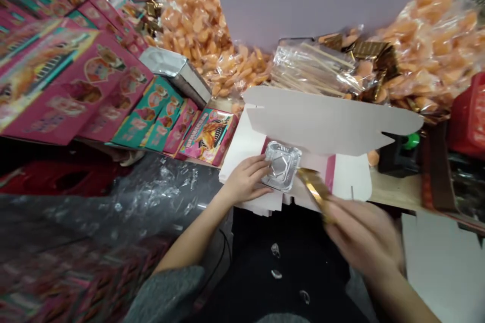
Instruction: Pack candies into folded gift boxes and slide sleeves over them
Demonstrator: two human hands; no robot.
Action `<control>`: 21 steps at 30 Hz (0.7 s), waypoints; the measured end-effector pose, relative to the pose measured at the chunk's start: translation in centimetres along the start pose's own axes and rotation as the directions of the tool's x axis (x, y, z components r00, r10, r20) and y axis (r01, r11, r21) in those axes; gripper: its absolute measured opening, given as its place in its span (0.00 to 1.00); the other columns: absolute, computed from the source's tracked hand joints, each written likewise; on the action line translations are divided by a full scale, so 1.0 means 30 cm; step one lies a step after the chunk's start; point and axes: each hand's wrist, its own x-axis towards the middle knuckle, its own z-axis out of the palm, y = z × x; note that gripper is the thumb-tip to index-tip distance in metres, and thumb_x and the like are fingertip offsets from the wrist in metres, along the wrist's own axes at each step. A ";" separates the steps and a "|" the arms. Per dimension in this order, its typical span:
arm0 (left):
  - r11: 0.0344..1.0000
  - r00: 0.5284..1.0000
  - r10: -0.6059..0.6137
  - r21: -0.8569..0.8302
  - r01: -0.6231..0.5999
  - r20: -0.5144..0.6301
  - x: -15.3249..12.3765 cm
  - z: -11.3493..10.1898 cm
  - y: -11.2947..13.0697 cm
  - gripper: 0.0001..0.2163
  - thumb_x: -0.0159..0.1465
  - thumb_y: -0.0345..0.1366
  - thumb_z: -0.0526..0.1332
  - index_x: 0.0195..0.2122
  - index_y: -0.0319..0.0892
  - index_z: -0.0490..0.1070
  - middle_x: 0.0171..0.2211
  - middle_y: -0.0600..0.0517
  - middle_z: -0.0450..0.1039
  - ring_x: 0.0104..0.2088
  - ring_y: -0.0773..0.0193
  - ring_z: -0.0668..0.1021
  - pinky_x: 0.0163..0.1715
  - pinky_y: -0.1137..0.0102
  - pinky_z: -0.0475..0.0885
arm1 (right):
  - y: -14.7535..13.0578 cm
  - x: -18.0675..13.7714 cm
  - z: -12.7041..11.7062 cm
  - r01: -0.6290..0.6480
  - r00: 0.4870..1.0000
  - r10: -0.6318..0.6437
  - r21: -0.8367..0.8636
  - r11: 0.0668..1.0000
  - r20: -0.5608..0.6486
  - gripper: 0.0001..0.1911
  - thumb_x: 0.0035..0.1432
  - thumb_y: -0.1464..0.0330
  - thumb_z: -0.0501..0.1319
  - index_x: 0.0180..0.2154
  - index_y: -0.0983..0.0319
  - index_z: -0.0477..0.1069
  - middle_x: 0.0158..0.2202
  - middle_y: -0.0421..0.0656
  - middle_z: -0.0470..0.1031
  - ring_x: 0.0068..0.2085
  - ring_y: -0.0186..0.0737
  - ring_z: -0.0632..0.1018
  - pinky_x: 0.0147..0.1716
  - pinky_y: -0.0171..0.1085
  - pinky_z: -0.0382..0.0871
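Note:
My left hand [246, 179] holds a small silver foil tray [282, 166] by its left side, fingers curled on its rim. The tray rests inside an unfolded white and pink cardboard box [329, 121] lying open on the wooden table edge. My right hand [364, 237], blurred by motion, is closed on a gold foil packet [314, 186] whose tip reaches just right of the tray.
Stacks of pink and green printed boxes [76, 81] fill the left. Clear bags of orange snacks [197, 20] and a bag of wooden skewers [314, 68] lie behind. A stack of foil trays [178, 70] sits at left; a red crate [470, 111] at right.

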 end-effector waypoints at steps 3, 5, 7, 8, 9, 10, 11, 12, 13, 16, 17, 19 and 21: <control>0.987 0.987 -0.056 -0.159 0.032 -0.150 -0.005 0.018 -0.001 0.31 0.61 0.48 0.68 0.59 0.40 0.59 0.58 0.35 0.67 0.61 0.48 0.70 0.57 0.52 0.70 | -0.086 0.026 0.226 0.475 0.880 -0.462 -0.215 0.853 0.111 0.10 0.61 0.69 0.64 0.44 0.60 0.79 0.42 0.46 0.81 0.39 0.42 0.79 0.38 0.41 0.73; 0.962 0.971 -0.117 -0.267 0.059 -0.207 -0.013 0.014 0.006 0.35 0.60 0.50 0.68 0.61 0.41 0.55 0.59 0.34 0.64 0.62 0.48 0.69 0.58 0.50 0.69 | -0.097 0.051 0.284 0.536 0.844 -0.496 -0.320 0.781 0.202 0.13 0.62 0.67 0.64 0.47 0.65 0.77 0.46 0.50 0.79 0.43 0.48 0.78 0.38 0.45 0.72; 0.946 0.971 -0.150 -0.312 0.087 -0.184 -0.019 -0.001 0.017 0.37 0.59 0.52 0.67 0.63 0.42 0.54 0.60 0.35 0.64 0.62 0.47 0.68 0.60 0.49 0.66 | -0.093 0.039 0.270 0.492 0.870 -0.452 -0.319 0.810 0.196 0.16 0.63 0.64 0.63 0.48 0.68 0.76 0.47 0.51 0.79 0.47 0.51 0.77 0.42 0.47 0.71; 0.948 0.976 -0.157 -0.301 0.105 -0.153 -0.018 -0.011 0.023 0.37 0.59 0.53 0.67 0.63 0.42 0.55 0.60 0.35 0.64 0.63 0.46 0.67 0.61 0.48 0.65 | -0.088 0.021 0.249 0.471 0.882 -0.439 -0.296 0.831 0.172 0.16 0.63 0.65 0.63 0.48 0.68 0.75 0.47 0.50 0.79 0.48 0.51 0.76 0.45 0.47 0.70; 0.955 0.981 -0.157 -0.273 0.120 -0.116 -0.014 -0.020 0.030 0.36 0.60 0.53 0.66 0.63 0.42 0.56 0.59 0.37 0.66 0.62 0.46 0.68 0.61 0.48 0.63 | -0.082 -0.001 0.229 0.456 0.890 -0.430 -0.272 0.847 0.152 0.15 0.64 0.66 0.62 0.49 0.68 0.75 0.47 0.49 0.79 0.49 0.50 0.76 0.47 0.47 0.69; 0.963 0.985 -0.152 -0.235 0.130 -0.079 -0.006 -0.029 0.037 0.33 0.61 0.52 0.65 0.62 0.43 0.58 0.58 0.38 0.69 0.62 0.47 0.69 0.62 0.49 0.62 | -0.076 -0.022 0.213 0.445 0.895 -0.423 -0.254 0.859 0.140 0.13 0.64 0.68 0.62 0.49 0.67 0.75 0.46 0.48 0.80 0.49 0.49 0.76 0.48 0.46 0.69; 0.972 0.989 -0.143 -0.194 0.133 -0.043 0.005 -0.036 0.044 0.29 0.64 0.51 0.63 0.61 0.43 0.61 0.57 0.40 0.71 0.62 0.49 0.69 0.63 0.50 0.60 | -0.070 -0.040 0.204 0.436 0.900 -0.413 -0.245 0.866 0.140 0.12 0.64 0.69 0.61 0.48 0.67 0.75 0.46 0.47 0.80 0.50 0.49 0.75 0.49 0.46 0.68; 0.980 0.992 -0.129 -0.156 0.127 0.000 0.019 -0.041 0.053 0.25 0.66 0.49 0.61 0.59 0.43 0.63 0.56 0.42 0.72 0.62 0.51 0.69 0.64 0.51 0.59 | -0.063 -0.052 0.204 0.428 0.903 -0.402 -0.247 0.870 0.148 0.12 0.64 0.70 0.61 0.48 0.66 0.75 0.47 0.47 0.80 0.51 0.49 0.75 0.50 0.47 0.68; 0.986 0.992 -0.113 -0.120 0.119 0.054 0.035 -0.043 0.062 0.23 0.67 0.49 0.59 0.59 0.42 0.64 0.57 0.43 0.72 0.63 0.52 0.68 0.65 0.52 0.57 | -0.056 -0.060 0.209 0.418 0.907 -0.389 -0.257 0.871 0.160 0.12 0.64 0.70 0.61 0.49 0.66 0.74 0.49 0.47 0.79 0.53 0.51 0.74 0.50 0.47 0.68; 0.997 0.971 -0.076 -0.013 0.081 0.229 0.080 -0.038 0.092 0.30 0.65 0.55 0.59 0.61 0.39 0.65 0.61 0.41 0.69 0.65 0.50 0.66 0.67 0.50 0.49 | -0.035 -0.057 0.228 0.423 0.905 -0.391 -0.249 0.871 0.169 0.13 0.65 0.68 0.60 0.49 0.65 0.74 0.52 0.47 0.78 0.57 0.53 0.72 0.53 0.52 0.67; 0.997 0.959 -0.072 0.019 0.070 0.275 0.092 -0.036 0.099 0.33 0.64 0.57 0.60 0.62 0.39 0.65 0.61 0.40 0.68 0.64 0.49 0.66 0.68 0.50 0.47 | -0.026 -0.053 0.225 0.425 0.904 -0.399 -0.220 0.878 0.155 0.13 0.65 0.68 0.59 0.49 0.64 0.74 0.52 0.47 0.77 0.58 0.53 0.71 0.55 0.53 0.66; 0.996 0.941 -0.075 0.066 0.057 0.329 0.112 -0.034 0.106 0.32 0.65 0.58 0.58 0.62 0.39 0.65 0.61 0.41 0.68 0.63 0.49 0.68 0.68 0.49 0.44 | -0.001 -0.050 0.200 0.406 0.914 -0.398 -0.145 0.903 0.080 0.14 0.64 0.71 0.59 0.51 0.63 0.73 0.52 0.47 0.77 0.57 0.50 0.71 0.56 0.52 0.67; 0.992 0.934 -0.083 0.119 0.044 0.348 0.130 -0.036 0.102 0.28 0.67 0.55 0.56 0.61 0.42 0.67 0.62 0.42 0.67 0.64 0.49 0.66 0.68 0.48 0.43 | 0.043 -0.056 0.157 0.345 0.936 -0.351 -0.101 0.933 -0.041 0.17 0.63 0.75 0.58 0.53 0.62 0.72 0.48 0.47 0.78 0.53 0.46 0.74 0.53 0.49 0.69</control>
